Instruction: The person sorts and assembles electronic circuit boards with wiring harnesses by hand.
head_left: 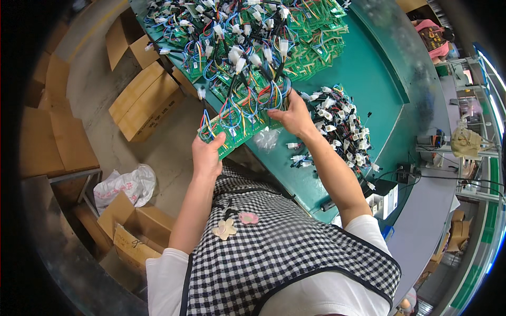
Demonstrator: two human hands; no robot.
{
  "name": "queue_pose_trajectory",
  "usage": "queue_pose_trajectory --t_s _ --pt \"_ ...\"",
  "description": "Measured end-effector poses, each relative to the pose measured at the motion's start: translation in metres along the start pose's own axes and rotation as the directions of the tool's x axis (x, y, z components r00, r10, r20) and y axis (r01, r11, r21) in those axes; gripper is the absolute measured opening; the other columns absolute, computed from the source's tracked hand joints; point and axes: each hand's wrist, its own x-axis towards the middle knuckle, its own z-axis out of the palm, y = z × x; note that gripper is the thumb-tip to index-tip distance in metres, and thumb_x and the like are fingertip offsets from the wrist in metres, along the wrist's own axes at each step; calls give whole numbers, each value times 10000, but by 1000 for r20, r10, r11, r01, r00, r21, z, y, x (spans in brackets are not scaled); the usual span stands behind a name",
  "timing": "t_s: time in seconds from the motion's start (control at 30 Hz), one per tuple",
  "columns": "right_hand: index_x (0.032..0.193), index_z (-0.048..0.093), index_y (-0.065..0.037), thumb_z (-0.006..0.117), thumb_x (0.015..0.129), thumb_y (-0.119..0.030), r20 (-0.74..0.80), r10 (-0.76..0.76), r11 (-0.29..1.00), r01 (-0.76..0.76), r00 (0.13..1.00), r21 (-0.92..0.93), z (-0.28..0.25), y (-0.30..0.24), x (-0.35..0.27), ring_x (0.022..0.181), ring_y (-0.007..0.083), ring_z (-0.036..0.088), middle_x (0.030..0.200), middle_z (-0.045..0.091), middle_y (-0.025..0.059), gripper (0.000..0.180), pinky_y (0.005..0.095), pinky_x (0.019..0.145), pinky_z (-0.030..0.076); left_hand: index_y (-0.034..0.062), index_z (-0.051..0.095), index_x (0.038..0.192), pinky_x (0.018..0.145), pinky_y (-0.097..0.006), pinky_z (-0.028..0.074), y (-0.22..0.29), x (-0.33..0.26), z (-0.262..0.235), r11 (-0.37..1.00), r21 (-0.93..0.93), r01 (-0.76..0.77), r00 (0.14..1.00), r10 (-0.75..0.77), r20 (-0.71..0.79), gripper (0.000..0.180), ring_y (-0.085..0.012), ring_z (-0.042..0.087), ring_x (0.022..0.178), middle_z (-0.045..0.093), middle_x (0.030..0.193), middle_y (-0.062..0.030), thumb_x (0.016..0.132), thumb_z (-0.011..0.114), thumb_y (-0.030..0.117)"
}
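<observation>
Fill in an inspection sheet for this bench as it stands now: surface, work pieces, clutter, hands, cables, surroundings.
Surface: green tabletop, partly covered by piles.
Work pieces: green circuit board panel with coloured wires, one piece or several unclear; heap of wired boards beyond it; pile of wire harnesses with white connectors, right of it.
Clutter: crumpled clear plastic near the table edge.
Hands: left hand grips the panel's left end; right hand grips its right end.
Cables: thin black cable at far right.
Surroundings: cardboard box and white sack at left; person in pink at upper right.
</observation>
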Motion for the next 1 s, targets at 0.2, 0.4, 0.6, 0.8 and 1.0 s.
queue_pose_trajectory --t_s 0.2,0.4,0.6,0.8,1.0 --pt "1064 496 -66 618 601 11 -269 -435 783 213 859 -585 -2 -22 4 865 362 543 939 574 164 485 376 763 439 -36 493 1082 759 -282 455 6 2 27 941 235 -244 948 282 -145 346 -136 559 848 574 978 -73 747 535 -108" --pt "985 537 9 618 649 58 -99 -201 976 208 974 62 -58 -62 31 859 135 570 950 611 78 349 266 787 435 29 392 1215 895 -369 421 39 12 -13 970 -163 -180 983 172 -64 452 -229 510 1038 507 1151 -106 787 519 -41" --pt "1002 516 -33 694 621 -74 -63 -150 947 125 987 -297 -55 -3 133 836 235 581 914 603 131 422 330 781 446 39 403 1207 888 -364 430 55 12 -18 957 -237 -166 986 166 -21 418 -222 524 1023 519 1137 -102 806 511 -9" --pt "1166 399 -34 723 588 -162 -259 -172 608 -104 950 -787 -25 10 136 953 350 512 1043 508 206 675 395 811 426 22 395 1214 908 -395 410 56 23 -6 958 -270 -95 993 111 47 429 -236 503 1056 505 1158 -107 802 513 -8" --pt "1158 447 17 655 677 -107 -137 -175 984 167 975 -64 -5 -42 69 1035 201 480 1134 495 156 539 302 853 390 -3 398 1200 894 -378 420 44 55 19 970 -241 16 987 24 162 425 -231 512 1040 508 1148 -116 796 530 -2"
